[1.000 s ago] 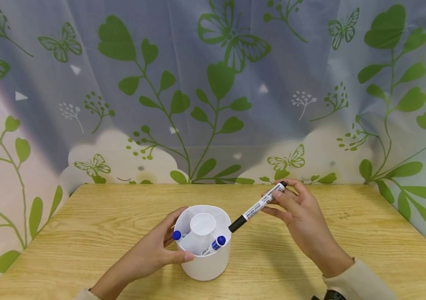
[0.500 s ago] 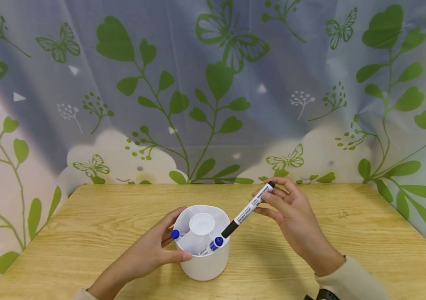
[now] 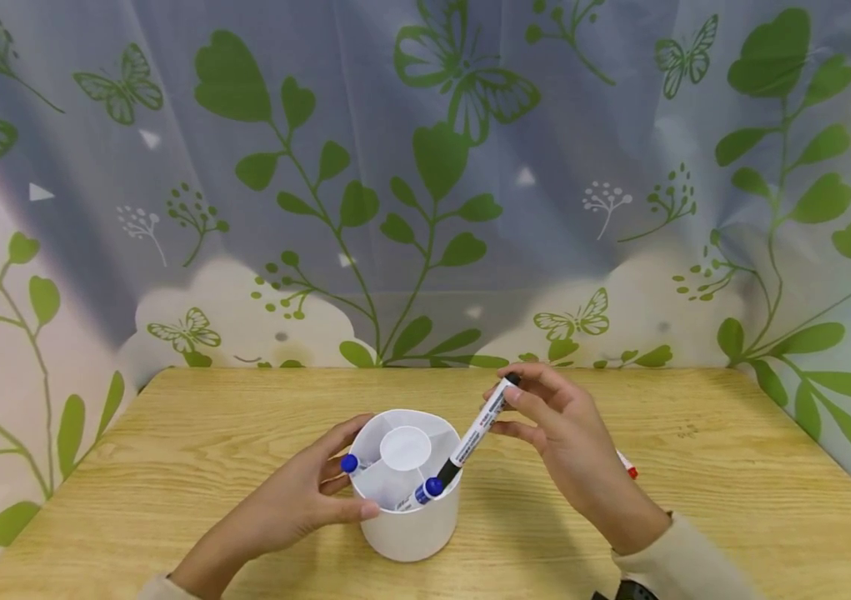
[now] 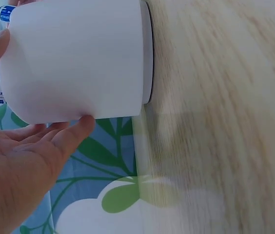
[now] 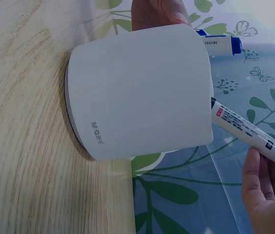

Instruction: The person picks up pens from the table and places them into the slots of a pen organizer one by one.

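Observation:
A round white pen holder (image 3: 410, 533) with inner dividers and a central round cup stands on the table. My left hand (image 3: 297, 504) grips its left side, thumb at the near rim and fingers behind. My right hand (image 3: 568, 442) pinches a black whiteboard marker (image 3: 479, 429) near its upper end. The marker tilts, and its black capped end dips inside the holder's right rim, as the right wrist view also shows. One blue marker (image 3: 431, 488) leans in the front compartment, overlapping the black cap in the head view. Another blue marker (image 3: 351, 463) leans at the left rim.
A marker with a red end (image 3: 629, 468) lies on the wooden table (image 3: 245, 417), mostly hidden behind my right hand. Beyond the table's back edge hangs a curtain (image 3: 425, 208) printed with green leaves and butterflies.
My right hand has moved left with the black marker, bringing its capped end from beside the rim to inside it. The red-ended marker has come into view. My left hand stays on the holder.

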Available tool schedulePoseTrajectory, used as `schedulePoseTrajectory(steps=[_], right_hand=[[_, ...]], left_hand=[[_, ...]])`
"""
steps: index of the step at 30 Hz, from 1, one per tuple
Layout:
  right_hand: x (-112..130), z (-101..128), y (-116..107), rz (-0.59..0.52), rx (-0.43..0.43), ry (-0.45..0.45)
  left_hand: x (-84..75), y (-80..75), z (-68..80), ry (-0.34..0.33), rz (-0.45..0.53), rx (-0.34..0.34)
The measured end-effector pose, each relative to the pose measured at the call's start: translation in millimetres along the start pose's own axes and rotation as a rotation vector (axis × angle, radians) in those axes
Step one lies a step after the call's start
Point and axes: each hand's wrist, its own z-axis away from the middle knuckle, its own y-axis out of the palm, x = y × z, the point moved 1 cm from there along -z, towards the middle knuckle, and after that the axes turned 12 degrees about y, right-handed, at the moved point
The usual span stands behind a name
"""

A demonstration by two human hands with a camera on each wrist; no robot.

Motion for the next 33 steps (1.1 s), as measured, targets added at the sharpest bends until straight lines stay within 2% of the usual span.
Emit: schedulePoseTrajectory(steps=[11, 24, 33], right_hand=[[-8, -2, 11, 0.035, -0.002, 0.040], [-16, -4, 16, 0.041, 0.038, 0.006], [-16, -3, 21, 0.058, 0.038, 0.028]], left_hand=[[-0.6, 5.0, 0.3, 0.015, 0.030, -0.001], [0.2, 14.4, -1.1, -0.024, -0.025, -0.049], [0.6, 20.3, -2.7, -0.012, -0.047, -0.081]])
